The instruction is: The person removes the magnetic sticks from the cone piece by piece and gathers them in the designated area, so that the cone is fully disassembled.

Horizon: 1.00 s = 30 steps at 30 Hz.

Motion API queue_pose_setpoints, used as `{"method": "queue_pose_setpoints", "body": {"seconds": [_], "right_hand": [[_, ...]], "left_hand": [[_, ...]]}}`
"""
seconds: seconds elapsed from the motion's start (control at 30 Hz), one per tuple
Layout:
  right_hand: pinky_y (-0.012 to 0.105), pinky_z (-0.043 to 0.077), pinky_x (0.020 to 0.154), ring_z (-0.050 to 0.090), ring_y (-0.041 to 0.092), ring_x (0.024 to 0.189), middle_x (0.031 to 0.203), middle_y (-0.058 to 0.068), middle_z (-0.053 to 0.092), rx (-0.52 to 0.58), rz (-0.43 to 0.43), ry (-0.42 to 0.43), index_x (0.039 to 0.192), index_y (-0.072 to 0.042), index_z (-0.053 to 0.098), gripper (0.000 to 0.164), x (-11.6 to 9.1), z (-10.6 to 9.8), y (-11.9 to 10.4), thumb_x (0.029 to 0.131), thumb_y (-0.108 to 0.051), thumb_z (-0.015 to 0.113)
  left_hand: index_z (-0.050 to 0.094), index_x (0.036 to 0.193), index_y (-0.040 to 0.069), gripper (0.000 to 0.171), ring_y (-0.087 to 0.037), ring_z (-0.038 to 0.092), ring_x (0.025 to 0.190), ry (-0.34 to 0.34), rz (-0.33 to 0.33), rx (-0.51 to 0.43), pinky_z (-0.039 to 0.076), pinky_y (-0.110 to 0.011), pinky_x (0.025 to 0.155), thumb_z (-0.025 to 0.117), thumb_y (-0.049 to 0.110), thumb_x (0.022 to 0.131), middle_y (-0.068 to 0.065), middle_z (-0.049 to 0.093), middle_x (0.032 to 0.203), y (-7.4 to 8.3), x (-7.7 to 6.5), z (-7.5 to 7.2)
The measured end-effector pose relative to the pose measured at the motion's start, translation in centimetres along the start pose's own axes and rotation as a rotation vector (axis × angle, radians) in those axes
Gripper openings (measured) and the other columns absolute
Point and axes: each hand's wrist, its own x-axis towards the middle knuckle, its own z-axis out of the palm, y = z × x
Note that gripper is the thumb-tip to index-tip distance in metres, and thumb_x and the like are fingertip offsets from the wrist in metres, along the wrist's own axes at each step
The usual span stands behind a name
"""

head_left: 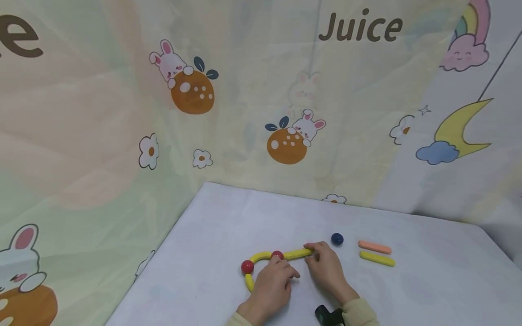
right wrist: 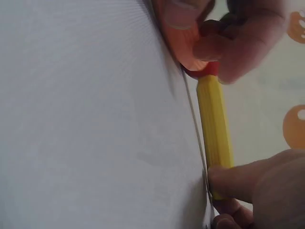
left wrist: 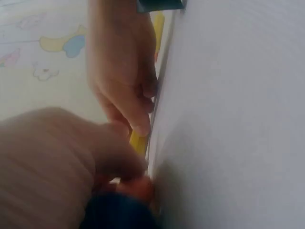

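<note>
- Fabric backdrop [head_left: 81, 149], printed w/ rabbits, oranges, flowers & the word "Juice", behind a white tabletop [head_left: 440, 271].
- Yel. curved rod [head_left: 249, 282] at left, touching the near side of the outer red ball [head_left: 247, 266]; its lower part is hidden behind the left hand.
- 2nd curved rod [head_left: 261, 256] runs btwn that ball & the inner red ball [head_left: 277, 252].
- Left hand [head_left: 272, 286]: fingers curled in, pinching at the inner red ball. Right wrist view also shows an orange piece [right wrist: 183, 45] under its thumb, up against that ball.
- Straight yel. rod [head_left: 295, 254] goes right from the inner ball, btwn both hands.
- Right hand [head_left: 328, 271]: thumb & index closed on that rod's right end, only as wide as the rod.
- Blk. device [head_left: 326, 316] at the right cuff [head_left: 360, 312], near side.
- Dk. blue ball [head_left: 337, 239] beyond the right hand, apart from the joined pcs.
- Orange rod [head_left: 374, 246] & loose yel. rod [head_left: 377, 258] at right, side by side, orange farther.
</note>
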Motion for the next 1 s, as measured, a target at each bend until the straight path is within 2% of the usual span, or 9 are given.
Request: {"method": "queue_pose_setpoints", "body": {"seconds": [0.07, 0.23, 0.33, 0.47, 0.57, 0.7, 0.83, 1.0], "right_hand": [[0.026, 0.038, 0.059, 0.046, 0.012, 0.07, 0.092, -0.002, 0.059, 0.006, 0.016, 0.0, 0.107, -0.012, 0.071, 0.027, -0.3, -0.2, 0.2, 0.081, -0.008, 0.076], [0.024, 0.038, 0.058, 0.045, 0.01, 0.069, 0.085, -0.007, 0.058, 0.005, 0.017, -0.048, 0.099, -0.015, 0.071, 0.022, -1.4, -0.8, 0.0, 0.08, -0.014, 0.08], [0.025, 0.04, 0.062, 0.046, 0.009, 0.07, 0.088, -0.009, 0.059, -0.031, 0.011, -0.084, 0.098, -0.018, 0.07, 0.021, -2.1, -1.0, -0.5, 0.079, -0.017, 0.081], [0.027, 0.042, 0.065, 0.047, 0.008, 0.072, 0.09, -0.011, 0.059, -0.075, 0.01, -0.114, 0.097, -0.021, 0.069, 0.023, -3.2, -1.0, -1.0, 0.078, -0.021, 0.082], [0.028, 0.044, 0.067, 0.049, 0.006, 0.074, 0.089, -0.012, 0.06, -0.068, 0.009, -0.123, 0.097, -0.022, 0.069, 0.024, -4.0, -1.1, -1.2, 0.077, -0.023, 0.083], [0.031, 0.047, 0.073, 0.051, 0.005, 0.08, 0.09, -0.014, 0.061, -0.053, -0.011, -0.086, 0.096, -0.024, 0.069, 0.023, -4.7, -1.2, -0.8, 0.078, -0.021, 0.082], [0.029, 0.046, 0.074, 0.05, 0.005, 0.079, 0.09, -0.015, 0.06, -0.036, 0.008, -0.035, 0.097, -0.026, 0.069, 0.022, -4.8, -1.2, -0.2, 0.08, -0.017, 0.08], [0.027, 0.045, 0.071, 0.051, 0.006, 0.078, 0.091, -0.013, 0.062, -0.005, 0.003, 0.001, 0.099, -0.024, 0.07, 0.022, -4.6, -1.1, 0.3, 0.082, -0.014, 0.078]], "left_hand": [[0.073, 0.095, 0.02, 0.026, -0.007, 0.047, 0.09, 0.033, -0.036, 0.022, 0.048, -0.018, 0.074, 0.073, 0.0, 0.078, 0.011, 0.059, 0.092, -0.1, 0.1, 0.0], [0.07, 0.099, 0.016, 0.035, -0.015, 0.05, 0.095, 0.127, -0.166, 0.131, 0.049, -0.025, 0.074, 0.071, -0.006, 0.072, 0.004, 0.053, 0.101, -0.3, 0.2, -0.2], [0.068, 0.103, 0.014, 0.04, -0.019, 0.052, 0.097, 0.199, -0.184, 0.199, 0.047, -0.031, 0.078, 0.071, -0.006, 0.069, 0.0, 0.054, 0.107, -0.3, 0.2, -0.2], [0.067, 0.109, 0.012, 0.036, -0.021, 0.054, 0.099, 0.266, -0.202, 0.204, 0.047, -0.034, 0.08, 0.072, -0.001, 0.076, -0.003, 0.058, 0.112, -0.4, 0.3, -0.2], [0.069, 0.113, 0.013, 0.032, -0.02, 0.055, 0.101, 0.26, -0.227, 0.189, 0.05, -0.034, 0.085, 0.075, 0.008, 0.082, -0.001, 0.061, 0.115, -0.5, 0.3, -0.4], [0.071, 0.112, 0.013, 0.034, -0.018, 0.056, 0.097, 0.227, -0.243, 0.196, 0.051, -0.033, 0.086, 0.08, 0.016, 0.08, 0.002, 0.065, 0.109, -0.6, 0.2, -0.6], [0.074, 0.108, 0.014, 0.032, -0.015, 0.054, 0.09, 0.183, -0.269, 0.188, 0.051, -0.031, 0.082, 0.082, 0.023, 0.078, 0.004, 0.063, 0.098, -0.6, 0.3, -0.7], [0.075, 0.103, 0.016, 0.029, -0.012, 0.053, 0.088, 0.148, -0.292, 0.164, 0.052, -0.028, 0.08, 0.084, 0.025, 0.077, 0.006, 0.062, 0.095, -0.6, 0.4, -0.8]]}}
